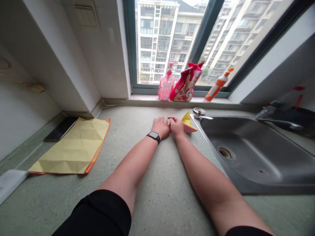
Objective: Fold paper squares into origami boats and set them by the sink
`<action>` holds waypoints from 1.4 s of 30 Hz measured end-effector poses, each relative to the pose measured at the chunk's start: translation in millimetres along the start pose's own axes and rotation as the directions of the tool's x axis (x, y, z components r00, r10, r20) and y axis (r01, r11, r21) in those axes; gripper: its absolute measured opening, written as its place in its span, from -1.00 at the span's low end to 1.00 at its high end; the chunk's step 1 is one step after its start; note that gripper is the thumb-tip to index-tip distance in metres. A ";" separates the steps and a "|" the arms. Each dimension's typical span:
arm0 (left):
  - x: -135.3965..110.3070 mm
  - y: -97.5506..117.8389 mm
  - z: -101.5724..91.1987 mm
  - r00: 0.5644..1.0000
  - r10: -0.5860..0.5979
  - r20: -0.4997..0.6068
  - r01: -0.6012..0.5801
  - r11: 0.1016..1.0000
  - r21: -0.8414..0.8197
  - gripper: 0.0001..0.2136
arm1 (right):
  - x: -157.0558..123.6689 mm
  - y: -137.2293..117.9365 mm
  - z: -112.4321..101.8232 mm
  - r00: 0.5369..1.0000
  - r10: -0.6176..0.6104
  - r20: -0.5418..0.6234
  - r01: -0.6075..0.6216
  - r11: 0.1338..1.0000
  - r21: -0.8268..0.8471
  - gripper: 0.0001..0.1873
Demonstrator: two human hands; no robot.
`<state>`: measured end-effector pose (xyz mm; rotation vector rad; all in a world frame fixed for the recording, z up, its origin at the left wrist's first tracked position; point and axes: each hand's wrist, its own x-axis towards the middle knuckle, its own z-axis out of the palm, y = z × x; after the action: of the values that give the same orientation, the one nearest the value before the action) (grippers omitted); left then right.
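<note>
1. Pink pump bottle (166, 86), red-tied printed bag (186, 83) and orange-capped tube (218, 86) stand on windowsill (145, 97); labels illegible.
2. Left hand (160, 127) and right hand (176, 127) together, fingers touching, relaxed, gripping nothing.
3. Folded yellow-and-pink paper (188, 123) on counter (147, 183), just beside right hand, near steel sink (246, 154); creased yellow sheet (73, 147) well left.

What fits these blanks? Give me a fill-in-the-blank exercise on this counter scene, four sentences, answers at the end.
The left hand wears a black ____ on its wrist.
The folded yellow-and-pink paper shape stands between the right hand and the steel ____.
The creased yellow paper sheets lie to the ____ of both hands.
The pump bottle on the windowsill is ____.

Missing words: watch; sink; left; pink.
</note>
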<state>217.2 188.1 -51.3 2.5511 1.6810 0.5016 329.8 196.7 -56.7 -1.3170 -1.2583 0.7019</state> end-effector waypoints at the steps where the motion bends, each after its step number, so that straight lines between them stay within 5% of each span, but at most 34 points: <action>1: -4.8 -3.1 -1.9 1.000 0.011 0.023 -0.011 1.000 0.002 -0.54 | 0.8 3.5 0.0 1.000 0.009 -0.021 -0.009 1.000 -0.027 -0.64; 12: -105.5 -27.2 -42.7 0.984 0.016 0.180 -0.022 0.999 0.028 -0.43 | -3.9 -8.9 -1.8 1.000 0.009 0.007 -0.008 0.992 -0.127 -0.67; 22: -221.7 -68.5 -95.1 0.929 0.174 0.326 -0.135 0.981 -0.137 -0.29 | -61.6 -20.3 -8.9 1.000 0.014 -0.006 -0.015 0.998 -0.068 -0.60; 26: -263.7 -103.6 -121.1 0.934 0.299 0.193 -0.212 0.903 -0.374 -0.58 | -80.9 -23.3 -7.2 1.000 0.008 0.022 -0.007 0.998 -0.063 -0.60; 30: -301.7 -157.5 -154.8 0.982 0.180 -0.056 -0.188 0.930 -0.316 -0.77 | -88.7 -26.9 -7.0 0.999 0.000 0.044 0.003 0.997 -0.078 -0.63; 33: -328.1 -196.5 -174.0 0.991 0.048 -0.125 -0.077 0.969 -0.236 -0.65 | -89.2 -28.3 -7.2 0.999 0.001 0.038 0.002 0.997 -0.077 -0.64; 37: -349.2 -224.7 -181.9 0.993 -0.052 -0.107 0.030 0.980 -0.196 -0.56 | -87.9 -27.5 -8.7 0.997 0.006 0.080 -0.003 0.999 -0.041 -0.67; 42: -347.1 -230.6 -181.1 0.998 -0.054 -0.039 0.045 0.978 -0.204 -0.68 | -87.7 -26.3 -12.3 0.997 0.016 0.081 -0.018 0.999 0.027 -0.67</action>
<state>-164.5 -55.5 -13.2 2.3656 1.6100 0.6921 312.2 106.1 -52.7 -1.2888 -1.2994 0.7888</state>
